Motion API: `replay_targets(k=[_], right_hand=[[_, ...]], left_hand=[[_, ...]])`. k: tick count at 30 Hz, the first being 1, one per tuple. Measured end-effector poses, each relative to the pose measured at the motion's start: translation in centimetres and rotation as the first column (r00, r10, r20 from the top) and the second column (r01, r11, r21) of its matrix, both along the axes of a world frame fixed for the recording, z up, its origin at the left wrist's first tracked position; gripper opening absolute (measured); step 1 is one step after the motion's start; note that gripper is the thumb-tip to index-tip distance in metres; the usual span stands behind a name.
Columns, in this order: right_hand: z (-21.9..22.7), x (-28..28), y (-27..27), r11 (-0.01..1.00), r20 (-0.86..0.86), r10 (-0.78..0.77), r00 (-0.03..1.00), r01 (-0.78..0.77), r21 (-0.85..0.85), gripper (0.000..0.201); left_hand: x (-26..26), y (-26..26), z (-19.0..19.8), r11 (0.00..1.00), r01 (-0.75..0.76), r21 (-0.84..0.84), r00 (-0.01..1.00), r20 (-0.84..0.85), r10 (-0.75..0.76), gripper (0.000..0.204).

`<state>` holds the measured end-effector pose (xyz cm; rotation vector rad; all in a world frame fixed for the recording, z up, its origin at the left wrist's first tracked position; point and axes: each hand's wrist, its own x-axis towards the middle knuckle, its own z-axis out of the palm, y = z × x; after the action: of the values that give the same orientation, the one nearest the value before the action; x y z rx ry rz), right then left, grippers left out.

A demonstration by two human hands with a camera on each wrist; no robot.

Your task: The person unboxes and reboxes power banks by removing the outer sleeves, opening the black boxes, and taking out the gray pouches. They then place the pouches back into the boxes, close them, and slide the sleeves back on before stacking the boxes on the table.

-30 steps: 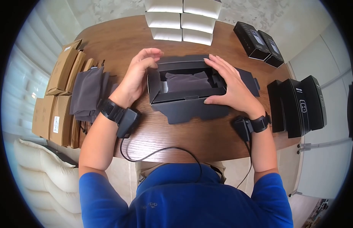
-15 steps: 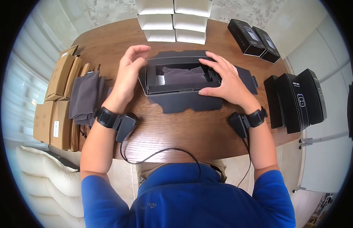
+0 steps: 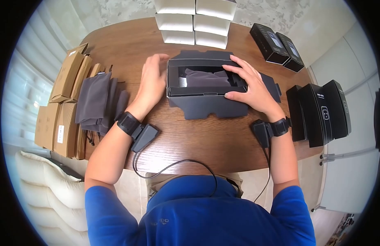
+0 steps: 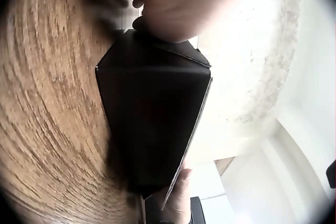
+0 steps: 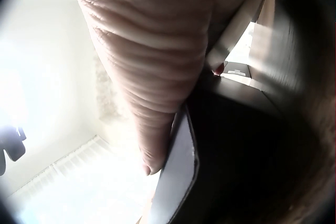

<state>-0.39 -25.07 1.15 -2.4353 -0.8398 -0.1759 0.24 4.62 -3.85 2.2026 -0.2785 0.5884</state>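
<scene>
A black cardboard box (image 3: 175,91) sits in the middle of the table, its flaps folded outward. Inside it lies a dark grey cloth pouch (image 3: 206,78), with a small white patch at its left. My right hand (image 3: 255,88) grips the box's right end, thumb on the near rim and fingers reaching over the opening. In the right wrist view, the thumb (image 5: 157,129) lies along the box's side. My left hand (image 3: 151,82) is at the box's left end with fingers loosely bent; the left wrist view shows it right at the end of the box's dark side (image 4: 152,113).
Brown cartons (image 3: 67,78) are stacked at the left, beside a pile of grey pouches (image 3: 93,98). White open boxes (image 3: 175,22) stand stacked at the back. Black printed boxes lie at the back right (image 3: 272,43) and stand at the right (image 3: 321,115). Cables (image 3: 177,162) run from both wrist cameras.
The box has shifted right and slightly away, and now sits straighter. My left hand has come down beside its left end; the right hand has stayed on the right end.
</scene>
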Motion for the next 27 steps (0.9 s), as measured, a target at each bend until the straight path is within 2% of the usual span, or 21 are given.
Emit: replay_targets(k=[1,2,4,5,7,9,11,12,13,15,19,21,22,24,25,27], right_hand=[[-0.1,0.0,0.0,1.0,0.028,0.014,1.0,-0.014,0.004,0.067],[0.0,0.0,0.0,1.0,0.027,0.012,1.0,-0.013,0.005,0.067],[0.3,-0.2,0.1,1.0,0.001,0.003,1.0,-0.003,-0.024,0.066],[0.3,-0.3,0.0,1.0,0.0,-0.003,1.0,0.003,-0.023,0.066],[0.2,-0.2,0.0,1.0,0.008,0.008,1.0,-0.008,-0.026,0.066],[0.4,-0.3,0.1,0.999,0.007,0.007,1.0,-0.007,-0.031,0.066],[0.4,-0.4,0.1,0.999,0.006,0.008,1.0,-0.008,-0.038,0.066],[0.4,-0.4,0.1,0.999,0.009,0.01,1.0,-0.01,-0.039,0.066],[0.4,-0.4,0.2,0.999,0.011,0.012,1.0,-0.011,-0.04,0.065],[0.4,-0.4,0.2,0.999,0.014,0.017,1.0,-0.016,-0.044,0.065],[0.4,-0.5,0.3,0.998,0.02,0.031,0.999,-0.03,-0.049,0.065],[0.4,-0.4,0.3,0.998,0.011,0.042,0.999,-0.041,-0.055,0.064],[0.4,-0.4,0.4,0.997,0.004,0.05,0.999,-0.05,-0.059,0.064],[0.4,-0.5,0.5,0.996,0.008,0.063,0.998,-0.063,-0.066,0.063],[0.3,-0.6,0.6,0.995,0.013,0.069,0.998,-0.068,-0.07,0.063],[0.6,-1.0,1.0,0.995,0.003,0.071,0.997,-0.071,-0.069,0.063]], left_hand=[[0.0,0.0,0.4,0.997,-0.019,-0.073,0.999,0.045,0.023,0.029],[-0.4,-0.1,1.3,0.997,-0.018,-0.072,0.999,0.043,0.021,0.029],[-1.2,-0.5,3.4,0.997,-0.059,-0.042,0.973,0.223,0.067,0.026],[-1.5,-0.8,4.0,0.998,-0.053,-0.041,0.973,0.222,0.061,0.026],[-2.2,-1.4,4.8,0.995,-0.022,0.098,0.937,0.349,-0.014,0.021],[-2.7,-2.1,4.9,0.993,0.009,0.121,0.926,0.373,-0.054,0.014],[-3.0,-2.3,4.9,0.953,0.168,0.251,0.933,0.273,-0.236,0.008],[-3.0,-2.4,5.0,0.952,0.224,0.209,0.948,0.179,-0.263,0.007],[-3.0,-2.3,5.0,0.952,0.224,0.208,0.948,0.178,-0.263,0.007],[-2.9,-2.2,4.9,0.932,0.287,0.222,0.949,0.066,-0.308,0.015],[-3.6,-2.4,5.4,0.914,0.283,0.29,0.955,0.006,-0.298,0.026],[-3.7,-2.5,5.5,0.909,0.298,0.291,0.954,-0.109,-0.278,0.029],[-3.7,-2.4,5.4,0.912,0.293,0.288,0.956,-0.109,-0.273,0.029],[-3.5,-2.3,4.9,0.907,0.289,0.306,0.948,0.044,-0.316,0.028],[-3.6,-2.2,5.1,0.909,0.284,0.305,0.949,0.044,-0.312,0.028],[-3.8,-2.0,5.9,0.906,0.327,0.269,0.945,-0.091,-0.314,0.023]])
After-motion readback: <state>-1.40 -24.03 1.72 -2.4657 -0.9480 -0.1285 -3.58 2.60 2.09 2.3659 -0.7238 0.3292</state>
